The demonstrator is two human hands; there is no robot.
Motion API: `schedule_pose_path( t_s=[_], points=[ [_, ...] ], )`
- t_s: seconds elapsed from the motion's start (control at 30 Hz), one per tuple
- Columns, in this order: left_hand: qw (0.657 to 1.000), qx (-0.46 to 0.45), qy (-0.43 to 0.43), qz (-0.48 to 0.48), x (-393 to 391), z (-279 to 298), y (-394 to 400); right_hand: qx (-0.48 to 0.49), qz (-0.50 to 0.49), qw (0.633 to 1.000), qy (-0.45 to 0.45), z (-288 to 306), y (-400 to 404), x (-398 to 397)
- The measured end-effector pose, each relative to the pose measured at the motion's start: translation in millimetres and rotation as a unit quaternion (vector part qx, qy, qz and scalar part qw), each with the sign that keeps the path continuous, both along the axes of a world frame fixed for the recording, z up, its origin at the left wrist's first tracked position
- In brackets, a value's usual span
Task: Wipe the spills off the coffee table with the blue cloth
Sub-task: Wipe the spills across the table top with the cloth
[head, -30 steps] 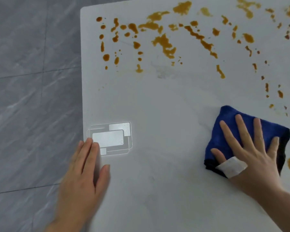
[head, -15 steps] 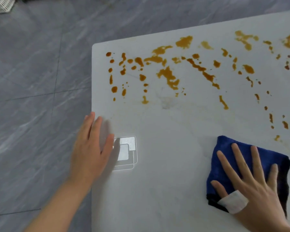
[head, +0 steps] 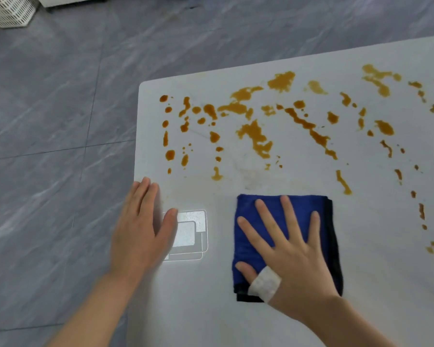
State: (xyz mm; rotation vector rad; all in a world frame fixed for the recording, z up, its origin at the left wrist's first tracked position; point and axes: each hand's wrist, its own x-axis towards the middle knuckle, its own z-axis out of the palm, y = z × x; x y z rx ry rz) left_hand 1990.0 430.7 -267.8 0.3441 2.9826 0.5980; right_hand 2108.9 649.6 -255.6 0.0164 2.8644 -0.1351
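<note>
A folded blue cloth (head: 303,209) with a dark edge lies flat on the white coffee table (head: 211,309). My right hand (head: 286,249) presses on it with fingers spread straight; a white bandage wraps the thumb. My left hand (head: 140,229) rests flat on the table's left edge, fingers together and straight. Brown spills (head: 256,136) are spattered in streaks and drops across the far half of the table, just beyond the cloth. More brown spots (head: 421,211) run down the right side.
A bright rectangular light patch (head: 191,229) glows on the table between my hands. Grey tiled floor (head: 48,121) lies left of and beyond the table. A white slatted basket (head: 10,11) stands on the floor at the far left.
My right hand has slid the cloth leftward toward the middle of the table. The view has tilted up, showing more floor. My left hand stays on the left edge.
</note>
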Motion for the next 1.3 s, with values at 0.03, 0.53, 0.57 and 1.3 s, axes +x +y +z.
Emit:
schedule_pose_path(
  t_s=[0.03,0.53,0.57,1.3],
  points=[
    [1.000,-0.002,0.000,-0.001,-1,0,-1,-0.005,0.013,1.000,-0.002,1,-4,-10],
    [0.999,0.004,0.041,-0.026,-3,-2,-1,-0.001,0.089,0.994,0.067,-19,-50,-182],
    [0.999,0.003,0.044,-0.028,-2,-3,-2,-0.001,0.066,0.996,0.066,-19,-48,-194],
    [0.997,-0.030,0.064,-0.021,-5,-5,-4,0.015,-0.013,0.998,0.064,-20,-55,-230]
  ],
)
